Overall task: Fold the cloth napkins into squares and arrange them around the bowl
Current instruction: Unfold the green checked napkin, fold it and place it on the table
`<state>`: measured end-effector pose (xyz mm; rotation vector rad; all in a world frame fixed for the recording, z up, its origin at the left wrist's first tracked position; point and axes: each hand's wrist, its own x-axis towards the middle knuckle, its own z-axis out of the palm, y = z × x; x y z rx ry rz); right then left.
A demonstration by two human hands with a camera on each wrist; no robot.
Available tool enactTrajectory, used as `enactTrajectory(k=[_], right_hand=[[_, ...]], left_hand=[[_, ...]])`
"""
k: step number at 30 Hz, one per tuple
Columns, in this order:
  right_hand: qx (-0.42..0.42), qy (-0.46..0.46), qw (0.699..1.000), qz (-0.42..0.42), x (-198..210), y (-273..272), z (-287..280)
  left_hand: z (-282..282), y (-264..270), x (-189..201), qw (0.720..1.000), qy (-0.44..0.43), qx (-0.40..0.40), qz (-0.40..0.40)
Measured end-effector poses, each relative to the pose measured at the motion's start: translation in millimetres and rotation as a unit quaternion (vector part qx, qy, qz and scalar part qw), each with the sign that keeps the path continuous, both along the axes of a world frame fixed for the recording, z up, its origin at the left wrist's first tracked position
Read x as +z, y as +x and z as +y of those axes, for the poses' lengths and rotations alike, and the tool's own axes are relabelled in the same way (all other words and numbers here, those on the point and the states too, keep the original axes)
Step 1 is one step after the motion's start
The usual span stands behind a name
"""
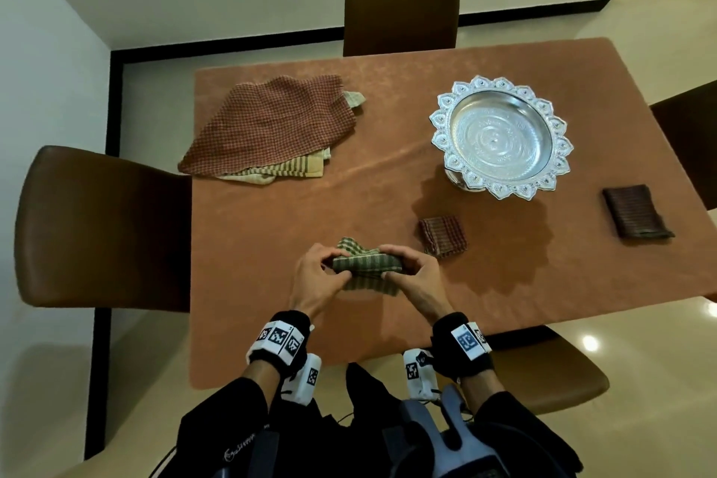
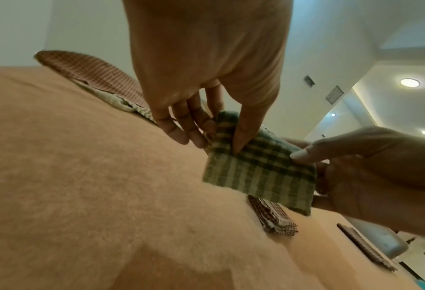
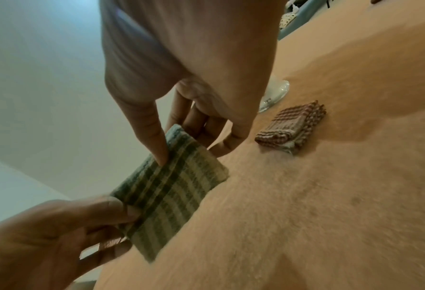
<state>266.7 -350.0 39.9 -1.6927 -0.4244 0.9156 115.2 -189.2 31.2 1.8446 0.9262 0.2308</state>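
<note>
A green checked napkin [image 1: 366, 269] [image 2: 258, 172] [image 3: 172, 188], partly folded, is held just above the table's near edge. My left hand [image 1: 316, 277] pinches its left end between thumb and fingers. My right hand [image 1: 415, 275] pinches its right end the same way. The ornate silver bowl [image 1: 500, 136] stands at the far right. A small folded red checked napkin [image 1: 443, 235] [image 2: 273, 217] [image 3: 293, 127] lies in front of the bowl. A dark folded napkin [image 1: 636, 211] lies to the bowl's right. A pile of unfolded napkins [image 1: 271, 126], red check on top, lies at the far left.
The table [image 1: 310, 213] has an orange-brown cloth. Brown chairs stand at the left [image 1: 101, 229], the far side [image 1: 401, 15] and the right [image 1: 690, 136], with another [image 1: 543, 373] at the near right corner.
</note>
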Motion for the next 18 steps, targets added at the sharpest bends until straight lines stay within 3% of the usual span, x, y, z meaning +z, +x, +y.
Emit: enactTrajectory(k=[2, 4, 8, 11, 14, 18], right_hand=[[0.03, -0.046, 0.997, -0.051, 5.4, 1.7, 1.4], [0.061, -0.082, 0.987, -0.121, 12.8, 2.8, 2.5], [0.089, -0.115, 0.974, -0.174, 14.8, 5.7, 6.9], [0.067, -0.081, 0.994, -0.025, 10.6, 1.8, 14.9], [0.019, -0.074, 0.987, 0.141, 6.6, -7.3, 25.4], [-0.007, -0.117, 0.971, 0.207, -10.3, -20.9, 31.7]], left_hand=[[4.2, -3.5, 4.4, 0.999, 0.039, -0.02, -0.007], [8.9, -6.5, 8.4, 0.999, 0.023, -0.044, -0.019], [11.1, -9.3, 14.3, 0.984, -0.168, -0.024, -0.048], [8.8, -8.9, 8.6, 0.968, -0.241, 0.023, -0.072], [7.6, -12.2, 3.1, 0.949, -0.305, 0.06, -0.049], [7.6, -22.2, -3.1, 0.927, -0.365, 0.078, -0.022]])
